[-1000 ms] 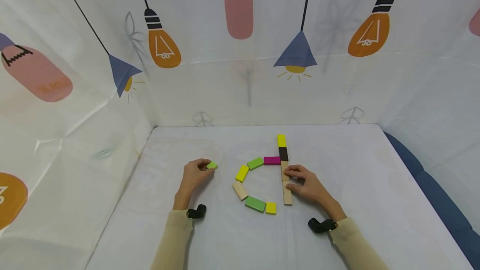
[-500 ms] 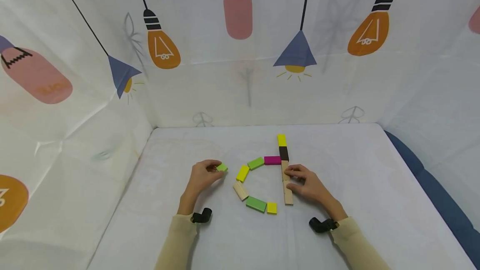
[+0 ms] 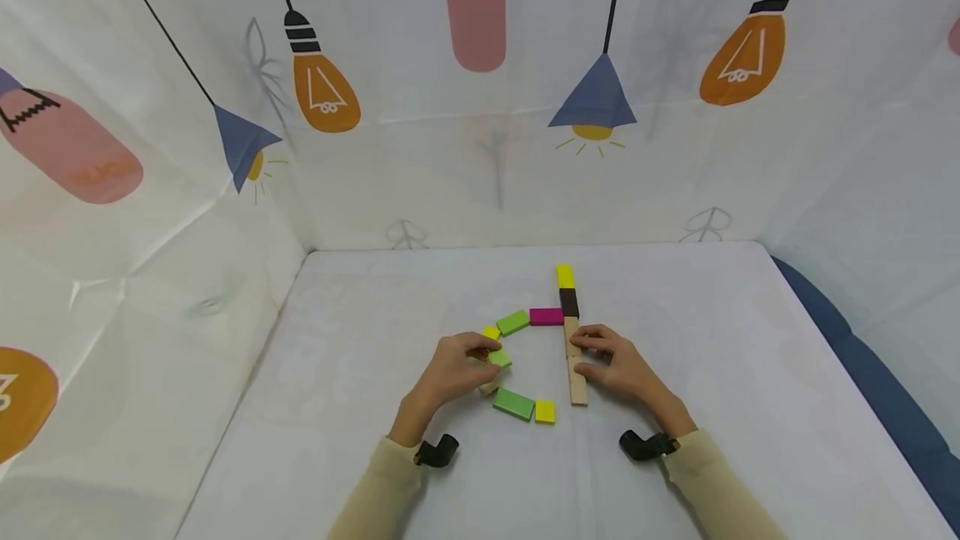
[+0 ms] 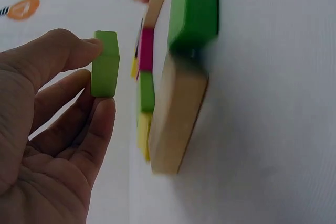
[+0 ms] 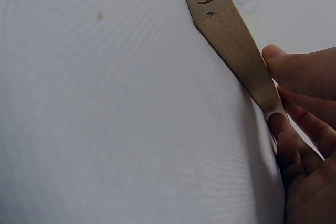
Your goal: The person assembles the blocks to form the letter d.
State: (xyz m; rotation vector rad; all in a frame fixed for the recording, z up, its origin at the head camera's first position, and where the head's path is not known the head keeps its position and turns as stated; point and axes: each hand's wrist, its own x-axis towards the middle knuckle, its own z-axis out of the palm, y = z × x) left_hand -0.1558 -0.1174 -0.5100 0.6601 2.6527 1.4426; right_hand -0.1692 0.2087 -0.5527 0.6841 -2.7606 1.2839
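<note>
My left hand (image 3: pixel 452 369) pinches a light green block (image 4: pixel 105 69) between thumb and fingertips, above the left side of a curve of blocks. Beneath it, a wooden block (image 4: pixel 178 114) and a yellow block (image 3: pixel 491 332) are partly covered in the head view. The curve also has a green block (image 3: pixel 513 404), a small yellow block (image 3: pixel 545 412), another light green block (image 3: pixel 513 322) and a magenta block (image 3: pixel 546 317). My right hand (image 3: pixel 618 365) touches the straight column at its upper wooden block (image 3: pixel 572 330) and lower wooden block (image 3: pixel 578 388), fingers not wrapped round them.
A dark block (image 3: pixel 569 302) and a yellow block (image 3: pixel 565 276) top the straight column. Everything lies on a white-covered table (image 3: pixel 300 440). A white sheet (image 3: pixel 420 165) printed with lamps hangs behind and at the sides.
My left hand has carried the light green block rightward, from the left part of the table to over the curve's left side. My right hand has stayed at the wooden blocks.
</note>
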